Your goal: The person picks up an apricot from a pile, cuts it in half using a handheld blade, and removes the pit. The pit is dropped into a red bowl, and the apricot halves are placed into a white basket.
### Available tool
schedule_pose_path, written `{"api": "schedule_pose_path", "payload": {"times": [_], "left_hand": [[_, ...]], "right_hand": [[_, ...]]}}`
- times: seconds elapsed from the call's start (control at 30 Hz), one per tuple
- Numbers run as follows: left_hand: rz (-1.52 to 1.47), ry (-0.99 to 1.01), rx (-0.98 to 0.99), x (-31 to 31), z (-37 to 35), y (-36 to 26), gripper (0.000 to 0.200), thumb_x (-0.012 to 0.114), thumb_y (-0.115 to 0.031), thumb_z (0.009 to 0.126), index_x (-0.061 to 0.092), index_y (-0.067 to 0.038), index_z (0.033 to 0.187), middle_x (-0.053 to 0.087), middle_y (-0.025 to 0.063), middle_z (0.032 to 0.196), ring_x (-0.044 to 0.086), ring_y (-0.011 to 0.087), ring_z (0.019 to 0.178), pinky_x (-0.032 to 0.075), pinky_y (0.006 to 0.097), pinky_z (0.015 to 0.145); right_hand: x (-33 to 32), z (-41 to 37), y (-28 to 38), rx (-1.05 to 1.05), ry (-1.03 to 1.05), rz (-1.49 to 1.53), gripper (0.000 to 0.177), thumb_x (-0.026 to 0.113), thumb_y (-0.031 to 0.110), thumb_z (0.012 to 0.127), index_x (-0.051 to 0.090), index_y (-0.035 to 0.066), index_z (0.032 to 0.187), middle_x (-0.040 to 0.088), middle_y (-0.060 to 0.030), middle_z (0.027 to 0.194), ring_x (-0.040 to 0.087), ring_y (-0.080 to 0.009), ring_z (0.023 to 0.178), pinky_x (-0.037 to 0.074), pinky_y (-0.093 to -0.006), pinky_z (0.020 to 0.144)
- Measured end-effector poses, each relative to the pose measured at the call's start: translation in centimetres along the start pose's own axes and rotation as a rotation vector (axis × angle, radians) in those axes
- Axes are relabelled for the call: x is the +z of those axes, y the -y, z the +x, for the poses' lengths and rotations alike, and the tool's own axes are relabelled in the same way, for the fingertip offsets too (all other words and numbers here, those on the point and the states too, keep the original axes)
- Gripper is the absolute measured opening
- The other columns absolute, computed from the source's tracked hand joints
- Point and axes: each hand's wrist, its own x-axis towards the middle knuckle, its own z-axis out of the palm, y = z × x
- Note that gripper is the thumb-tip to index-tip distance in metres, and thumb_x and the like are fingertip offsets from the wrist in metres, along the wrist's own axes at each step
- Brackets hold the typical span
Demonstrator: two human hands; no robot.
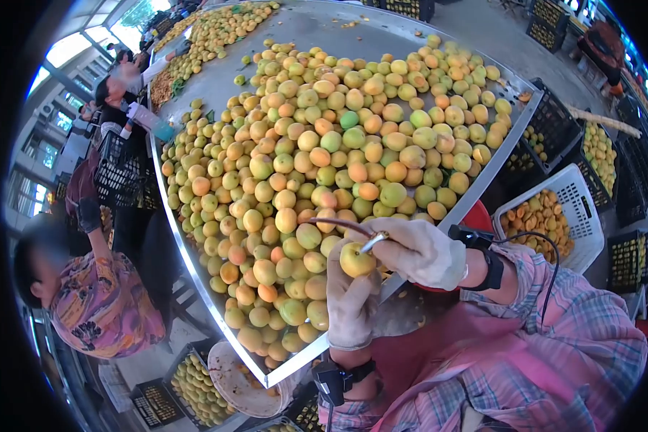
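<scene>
My left hand [350, 306], in a pale glove, is closed around a yellow apricot [356, 260] at the near edge of the fruit heap. My right hand [423, 252], gloved too, grips a small metal tool [374, 242] whose shiny tip meets the top of that apricot. A thin reddish-brown strip [338, 222] runs from the tool out over the pile. Right beyond both hands, the heap of yellow-green and orange apricots [302, 158] covers much of a metal-rimmed table [475, 189].
A white basket [587, 227] of halved apricots stands at my right, near black crates [554, 119]. A white bucket [227, 371] and a crate of apricots [198, 389] sit below the table's corner. One person [108, 306] works at the left, another [126, 101] farther back.
</scene>
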Motion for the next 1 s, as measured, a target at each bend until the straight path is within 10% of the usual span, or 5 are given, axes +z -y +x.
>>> {"api": "schedule_pose_path", "payload": {"times": [0.07,0.2,0.83,0.97,1.0], "left_hand": [[0.044,0.016,-0.003,-0.1,0.1,0.3,0.073,0.07,-0.034,0.083,0.033,-0.001,0.136,0.053,0.0051,0.106,0.05,0.0105,0.091,0.043,0.0216,0.078],[0.088,-0.047,0.037,2.0,0.2,0.3,0.075,0.071,-0.038,0.083,0.033,-0.002,0.137,0.052,0.0047,0.11,0.05,0.0108,0.09,0.045,0.022,0.076],[0.109,0.0,0.09,1.9,-0.7,1.7,0.062,0.063,-0.037,0.09,0.035,-0.004,0.135,0.052,0.0064,0.118,0.054,0.0136,0.096,0.047,0.0251,0.082],[0.152,-0.006,0.083,1.7,-0.9,1.4,0.054,0.059,-0.022,0.094,0.03,-0.007,0.138,0.046,0.0086,0.128,0.05,0.0169,0.111,0.044,0.0295,0.095],[0.143,0.011,0.115,1.9,-0.8,1.5,0.054,0.06,-0.02,0.094,0.03,-0.006,0.138,0.046,0.0085,0.128,0.049,0.0166,0.112,0.044,0.0295,0.095]], "right_hand": [[1.6,-1.1,-0.7,-0.047,-0.162,-0.09,0.022,0.06,0.012,0.088,0.059,-0.001,0.106,0.062,-0.0178,0.105,0.065,-0.032,0.076,0.052,-0.0387,0.059],[-0.3,-0.7,1.3,0.492,0.02,0.332,0.033,0.049,0.026,0.098,0.05,0.003,0.122,0.065,-0.0206,0.087,0.064,-0.0389,0.083,0.05,-0.0451,0.069],[0.9,-1.8,1.3,0.44,0.007,0.164,0.034,0.051,0.023,0.096,0.048,0.01,0.128,0.065,-0.0121,0.076,0.066,-0.0318,0.07,0.053,-0.0407,0.062],[1.0,-1.9,0.8,0.062,-0.001,-0.284,0.027,0.054,0.011,0.089,0.055,0.001,0.115,0.058,-0.0199,0.115,0.065,-0.0335,0.076,0.053,-0.0363,0.062],[0.9,-1.6,1.3,0.382,-0.013,0.24,0.026,0.058,0.006,0.083,0.057,-0.001,0.108,0.053,-0.019,0.122,0.064,-0.0341,0.077,0.053,-0.036,0.066]]}}
